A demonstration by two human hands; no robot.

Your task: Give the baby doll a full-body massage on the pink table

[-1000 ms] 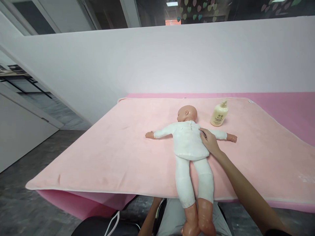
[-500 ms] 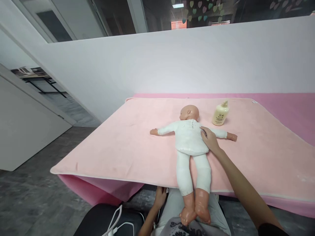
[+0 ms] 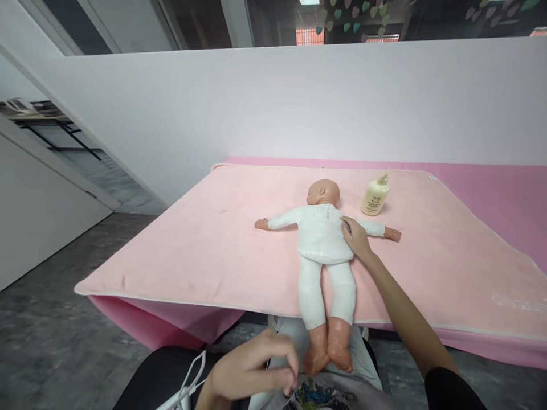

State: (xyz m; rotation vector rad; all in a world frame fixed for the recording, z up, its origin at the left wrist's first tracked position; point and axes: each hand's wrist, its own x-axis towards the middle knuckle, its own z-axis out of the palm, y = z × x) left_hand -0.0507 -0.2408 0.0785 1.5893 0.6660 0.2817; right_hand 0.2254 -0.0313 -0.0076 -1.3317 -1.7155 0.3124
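Observation:
A baby doll (image 3: 323, 233) in a white top and leggings lies on a pink blanket (image 3: 239, 250). Its arms are spread, its head is turned to the left, and its bare feet hang past the near edge. My right hand (image 3: 355, 238) grips the side of its torso just below the armpit; some fingertips are hidden. Above my lap, my left hand (image 3: 256, 364) is raised, near the doll's feet but apart from them. Its fingers are loosely bent, with a gap to the thumb and nothing visible between. A cream pump bottle (image 3: 375, 196) stands upright beyond my right hand.
A white wall (image 3: 273, 108) with windows above rises behind the table. A darker pink cloth (image 3: 487, 193) lies under the blanket. At lower left are a black seat (image 3: 149, 378) and a white cable (image 3: 188, 387).
My left hand has come up from beside my leg under the table edge to above my lap. My right hand stays on the doll. The whole view has shifted slightly.

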